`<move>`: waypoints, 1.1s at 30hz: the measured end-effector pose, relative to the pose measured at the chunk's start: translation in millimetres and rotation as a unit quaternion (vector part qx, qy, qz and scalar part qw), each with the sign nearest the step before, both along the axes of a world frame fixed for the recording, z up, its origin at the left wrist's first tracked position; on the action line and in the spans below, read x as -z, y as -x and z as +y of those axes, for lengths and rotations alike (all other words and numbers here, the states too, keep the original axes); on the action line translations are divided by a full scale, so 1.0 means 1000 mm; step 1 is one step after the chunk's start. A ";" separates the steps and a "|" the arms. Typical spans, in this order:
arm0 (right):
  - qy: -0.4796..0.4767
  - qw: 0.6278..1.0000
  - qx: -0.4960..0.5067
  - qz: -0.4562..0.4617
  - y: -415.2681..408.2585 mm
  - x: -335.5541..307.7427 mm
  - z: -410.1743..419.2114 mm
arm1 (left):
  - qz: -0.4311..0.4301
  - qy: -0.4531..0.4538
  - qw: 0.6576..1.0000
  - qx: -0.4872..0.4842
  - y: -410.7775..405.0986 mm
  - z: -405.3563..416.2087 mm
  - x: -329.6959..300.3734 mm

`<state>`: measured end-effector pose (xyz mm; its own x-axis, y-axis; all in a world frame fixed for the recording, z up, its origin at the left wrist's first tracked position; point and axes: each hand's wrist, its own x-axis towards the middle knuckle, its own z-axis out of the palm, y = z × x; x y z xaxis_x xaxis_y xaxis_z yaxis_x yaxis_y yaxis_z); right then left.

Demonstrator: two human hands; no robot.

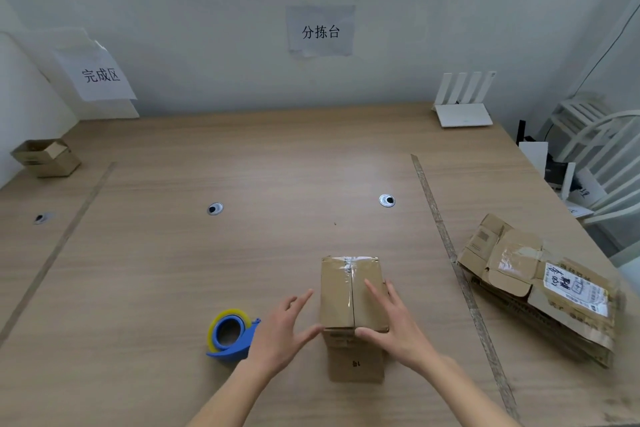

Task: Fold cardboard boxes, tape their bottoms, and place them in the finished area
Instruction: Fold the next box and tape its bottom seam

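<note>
Right hand (391,319) spread wide, fingers flat across the near right part of the upturned bottom of a cardboard box (351,308), thumb hooked over the near edge. Left hand (284,322) likewise open and fanned, thumb tip touching the box's near left corner, fingers lifted just off its left side, gripping nothing. Both forearms angled in from the lower edge of the frame, converging on the box.

Box standing bottom-up in the near middle of the wooden table (277,166), flaps closed, clear tape running along the centre seam and wrinkled over the far edge. Folding and taping of this one seemingly done; probably being pressed smooth or readied for lifting.

Just left of the left hand, a blue-and-yellow tape dispenser (230,334) set down on the table, untouched.

Further out on the right, beyond a strip of tape marking off that side, a pile of flattened boxes (540,291) still to be folded. Far left, past another marked line and under a paper sign (100,74) on the wall, one small box (46,158) already set down, flaps open upward. By that count, one finished, one about ready to move over, several left.
</note>
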<state>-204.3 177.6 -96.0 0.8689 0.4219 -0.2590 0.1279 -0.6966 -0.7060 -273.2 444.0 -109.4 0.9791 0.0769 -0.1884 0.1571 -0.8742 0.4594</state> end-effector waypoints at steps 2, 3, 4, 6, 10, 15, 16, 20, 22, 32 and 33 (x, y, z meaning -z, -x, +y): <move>0.003 0.999 0.014 -0.031 -0.001 -0.004 0.004 | -0.013 -0.041 0.999 -0.029 0.014 0.025 0.007; 0.006 0.999 0.019 -0.046 -0.001 -0.005 0.007 | -0.012 -0.057 0.997 -0.047 0.021 0.036 0.013; 0.010 0.998 0.023 -0.060 -0.001 -0.005 0.009 | 0.004 -0.075 0.995 -0.065 0.028 0.047 0.019; 0.019 0.996 0.030 -0.085 0.001 -0.003 0.013 | 0.066 -0.124 0.986 -0.089 0.039 0.064 0.033; 0.037 0.993 0.032 -0.111 0.005 0.003 0.019 | 0.145 -0.133 0.976 -0.096 0.045 0.076 0.058; 0.055 0.979 0.049 -0.192 0.009 0.008 0.026 | 0.126 -0.059 0.982 -0.124 0.042 0.085 0.068; 0.060 0.973 0.045 -0.219 0.009 0.007 0.028 | 0.114 -0.043 0.985 -0.125 0.043 0.086 0.067; 0.018 0.984 -0.023 -0.173 0.008 -0.004 0.060 | 0.000 0.088 0.990 -0.109 0.043 0.092 0.039; -0.029 0.995 -0.082 -0.051 0.010 -0.011 0.087 | -0.048 0.127 0.988 -0.078 0.039 0.092 0.016; -0.136 0.985 -0.018 0.104 0.013 -0.038 0.152 | -0.087 0.092 0.992 0.023 0.024 0.098 -0.055; -0.127 0.988 0.003 0.082 0.014 -0.039 0.152 | -0.086 0.085 0.992 0.028 0.023 0.098 -0.058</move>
<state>-218.1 329.7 -57.5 0.8266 0.4864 -0.2829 -0.0070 -0.4938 -0.8695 -296.5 541.9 -51.7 0.9997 0.0027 -0.0238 0.0168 -0.7872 0.6165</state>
